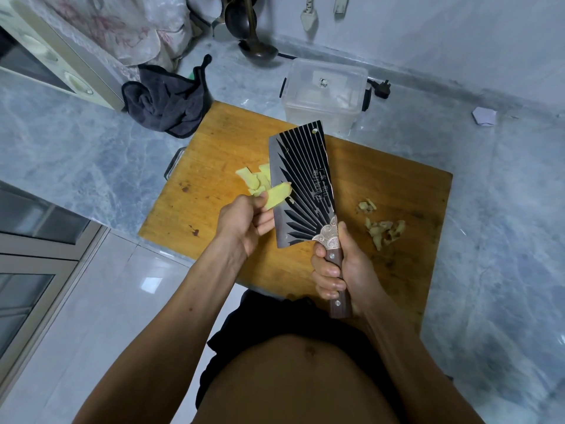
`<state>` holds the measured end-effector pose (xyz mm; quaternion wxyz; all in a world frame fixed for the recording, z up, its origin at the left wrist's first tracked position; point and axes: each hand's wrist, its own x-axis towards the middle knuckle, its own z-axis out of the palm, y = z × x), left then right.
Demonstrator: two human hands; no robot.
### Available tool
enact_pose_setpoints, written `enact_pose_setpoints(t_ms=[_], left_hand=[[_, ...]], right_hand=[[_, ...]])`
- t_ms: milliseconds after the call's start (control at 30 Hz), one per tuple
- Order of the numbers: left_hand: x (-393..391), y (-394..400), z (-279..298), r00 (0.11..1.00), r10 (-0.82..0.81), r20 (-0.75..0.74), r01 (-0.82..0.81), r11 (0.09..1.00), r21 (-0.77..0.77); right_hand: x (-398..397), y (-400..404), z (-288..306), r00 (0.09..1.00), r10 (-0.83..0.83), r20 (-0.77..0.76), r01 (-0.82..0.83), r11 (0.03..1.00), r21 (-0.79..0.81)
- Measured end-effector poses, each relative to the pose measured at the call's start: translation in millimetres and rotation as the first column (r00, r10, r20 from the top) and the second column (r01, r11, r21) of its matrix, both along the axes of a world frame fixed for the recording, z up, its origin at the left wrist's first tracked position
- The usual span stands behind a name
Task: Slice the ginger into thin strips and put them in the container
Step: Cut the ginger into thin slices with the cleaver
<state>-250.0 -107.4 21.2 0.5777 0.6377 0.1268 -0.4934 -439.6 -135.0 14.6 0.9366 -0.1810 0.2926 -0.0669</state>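
Cleaver (301,182) blade hides part of the ginger slices (256,179) on the board (397,185). Container (325,93) contents unreadable through cloudy plastic, maybe empty. Right hand (339,270) covers mid handle. Hanging utensils (310,16) cropped at top edge.

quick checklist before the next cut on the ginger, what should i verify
1. Cleaver gripped firmly: ok, the right hand wraps its wooden handle.
2. Blade clear of stuck pieces: not ok, the left hand is at a ginger slice lying against the blade's flat side.
3. Slices ready to stack: ok, more ginger slices lie on the cutting board.
4. Peel scraps kept apart from the slices: ok, they sit on the board's right side.
5. Container open to take strips: cannot tell, the clear plastic hides whether a lid is on.
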Motion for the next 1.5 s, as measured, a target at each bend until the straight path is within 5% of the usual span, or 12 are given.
enact_pose_setpoints(t_ms=[533,800,1167,1500], left_hand=[[0.7,2.4,16.8,0.987,-0.159,0.023,0.158,0.987,0.024],[13.7,-0.8,22.7,0.957,-0.29,-0.005,0.29,0.956,0.032],[16.2,2.6,16.0,0.973,-0.127,0.193,0.119,0.992,0.052],[5.6,2.1,15.8,0.987,-0.028,0.157,0.026,1.0,0.014]], right_hand=[[-1.3,-8.0,-0.9,0.997,0.018,-0.076,-0.015,0.999,0.051],[-8.8,-6.5,-14.8,0.983,0.107,0.147,-0.114,0.993,0.041],[-11.0,-3.7,-16.7,0.979,0.117,0.167,-0.124,0.992,0.034],[-6.6,-4.4,-20.4,0.96,0.125,0.249,-0.153,0.984,0.093]])
